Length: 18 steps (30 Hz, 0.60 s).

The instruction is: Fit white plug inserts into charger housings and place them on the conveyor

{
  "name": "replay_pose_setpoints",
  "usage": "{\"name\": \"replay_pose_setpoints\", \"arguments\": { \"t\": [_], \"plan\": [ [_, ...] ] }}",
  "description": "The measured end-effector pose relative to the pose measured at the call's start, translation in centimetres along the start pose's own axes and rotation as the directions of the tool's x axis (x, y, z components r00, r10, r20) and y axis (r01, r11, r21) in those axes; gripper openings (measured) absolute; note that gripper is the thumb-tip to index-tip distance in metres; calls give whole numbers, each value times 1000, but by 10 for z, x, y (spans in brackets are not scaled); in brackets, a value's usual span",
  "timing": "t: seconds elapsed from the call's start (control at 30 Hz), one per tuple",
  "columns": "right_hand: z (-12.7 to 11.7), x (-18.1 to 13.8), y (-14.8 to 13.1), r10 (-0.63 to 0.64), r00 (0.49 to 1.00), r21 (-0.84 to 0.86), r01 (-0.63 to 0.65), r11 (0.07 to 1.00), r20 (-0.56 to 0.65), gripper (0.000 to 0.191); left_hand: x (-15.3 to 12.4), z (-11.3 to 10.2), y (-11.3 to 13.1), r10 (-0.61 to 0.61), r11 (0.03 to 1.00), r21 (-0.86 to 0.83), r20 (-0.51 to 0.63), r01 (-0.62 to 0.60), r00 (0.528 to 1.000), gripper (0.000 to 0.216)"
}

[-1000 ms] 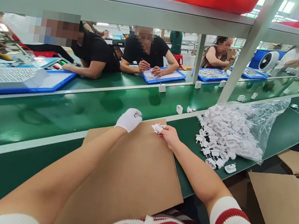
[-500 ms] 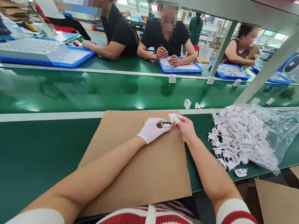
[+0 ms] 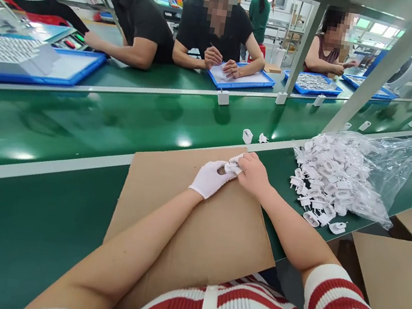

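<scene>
My left hand (image 3: 210, 180), in a white glove, is closed around a small white charger housing (image 3: 232, 168) above the cardboard sheet (image 3: 194, 235). My right hand (image 3: 255, 175), with white covers on some fingertips, is closed at the housing's upper end, its fingers pressing a white plug cap there. The fingers mostly hide the cap, so how far it sits in the housing cannot be seen. To the right, a heap of white plug caps (image 3: 326, 177) with pins spills from a clear plastic bag (image 3: 402, 158).
A white housing (image 3: 247, 136) and a loose plug cap (image 3: 263, 138) lie on the green conveyor belt (image 3: 136, 128), with more chargers farther along. Co-workers sit across it beside blue trays (image 3: 240, 83). A slanted metal post (image 3: 384, 73) rises at right, above cardboard box flaps (image 3: 393, 275).
My right hand has brought the plug cap down onto the housing's open end, which showed before. The view has shifted slightly, and the items on the belt appear farther left.
</scene>
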State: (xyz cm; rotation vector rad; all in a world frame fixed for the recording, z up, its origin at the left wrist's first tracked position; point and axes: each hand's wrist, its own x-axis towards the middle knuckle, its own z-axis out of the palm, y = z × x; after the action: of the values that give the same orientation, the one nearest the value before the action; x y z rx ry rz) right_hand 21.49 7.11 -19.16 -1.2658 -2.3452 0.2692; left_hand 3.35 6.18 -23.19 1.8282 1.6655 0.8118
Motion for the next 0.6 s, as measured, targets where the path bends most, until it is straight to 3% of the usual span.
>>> {"name": "replay_pose_setpoints", "arguments": {
  "t": [0.23,0.33,0.47,0.6],
  "plan": [
    [-2,7,0,-59,998,-4,59,998,-35,28,-2,2,0,6,1000,-31,-9,-6,1000,37],
    [3,8,3,-10,999,46,12,999,-52,25,-3,3,1,64,992,112,-61,-57,996,39],
    [13,6,4,118,991,190,-104,976,-66,23,-5,3,2,150,938,326,-65,-121,987,26],
    [21,5,5,155,982,348,-108,931,-112,21,0,-3,2,90,978,188,10,-91,996,26]
  ]
}}
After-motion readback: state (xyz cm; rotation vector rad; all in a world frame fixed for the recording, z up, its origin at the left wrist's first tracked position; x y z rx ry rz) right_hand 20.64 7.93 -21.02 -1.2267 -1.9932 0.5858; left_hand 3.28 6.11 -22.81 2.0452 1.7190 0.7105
